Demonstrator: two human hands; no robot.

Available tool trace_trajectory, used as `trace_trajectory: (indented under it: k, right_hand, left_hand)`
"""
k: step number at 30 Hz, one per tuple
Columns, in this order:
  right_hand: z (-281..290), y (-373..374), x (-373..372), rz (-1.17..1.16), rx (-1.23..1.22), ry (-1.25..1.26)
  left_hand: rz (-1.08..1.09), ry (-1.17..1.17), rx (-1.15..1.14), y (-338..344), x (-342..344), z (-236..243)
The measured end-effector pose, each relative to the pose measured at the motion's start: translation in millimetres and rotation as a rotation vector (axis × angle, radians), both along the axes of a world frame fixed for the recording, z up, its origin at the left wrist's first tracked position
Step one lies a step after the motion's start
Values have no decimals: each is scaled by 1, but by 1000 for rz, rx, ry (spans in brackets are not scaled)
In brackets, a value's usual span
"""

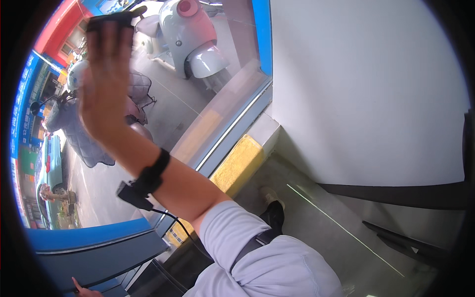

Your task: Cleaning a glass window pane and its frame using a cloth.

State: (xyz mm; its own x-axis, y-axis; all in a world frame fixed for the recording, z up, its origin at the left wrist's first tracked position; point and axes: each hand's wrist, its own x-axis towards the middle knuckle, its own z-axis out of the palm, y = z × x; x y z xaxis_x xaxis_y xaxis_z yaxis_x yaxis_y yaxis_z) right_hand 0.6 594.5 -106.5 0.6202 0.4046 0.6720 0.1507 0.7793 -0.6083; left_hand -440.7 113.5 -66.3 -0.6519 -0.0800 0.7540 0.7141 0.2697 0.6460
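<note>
My right hand (105,81) is raised at the upper left in front of the glass pane (213,111), its back toward me. Its fingers are stretched over a dark flat cloth-like thing (111,22) and hold it against the glass; motion blurs the fingertips. A black band (153,171) with a small black box and a cable circles the right wrist. At the lower left edge shows a bit of my left hand (89,293), one finger pointing up beside the blue-framed panel (99,247). The rest of that hand is cut off.
Beyond the glass stand a pale scooter (190,42), another scooter under a grey quilted cover (91,143) and a teal car (49,173). A yellow-painted sill (238,161) runs under the blue frame. On the right is a white panel (366,89) with a dark lower edge.
</note>
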Motion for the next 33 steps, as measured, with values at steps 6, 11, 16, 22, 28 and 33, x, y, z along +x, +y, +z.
trace_trajectory:
  k: [6,11,16,22,28,33]
  right_hand:
    - [56,25,6,-7,333,-144]
    - [-133,20,55,-182,-107,-196]
    - [-437,-5,64,407,-783,811]
    - [-300,8,15,35,-838,424]
    - [-14,-54,-14,44,-19,-260]
    - [59,-56,-33,-37,159,-290]
  left_hand:
    - [-5,9,18,11,-1,-26]
    - [-9,69,1,-28,-38,-5]
    - [-27,-40,-40,-8,-34,-19]
    - [-59,-90,-4,-6,-29,-28]
    - [-42,-117,81,23,19,-39]
    - [-85,-61,20,27,27,-38]
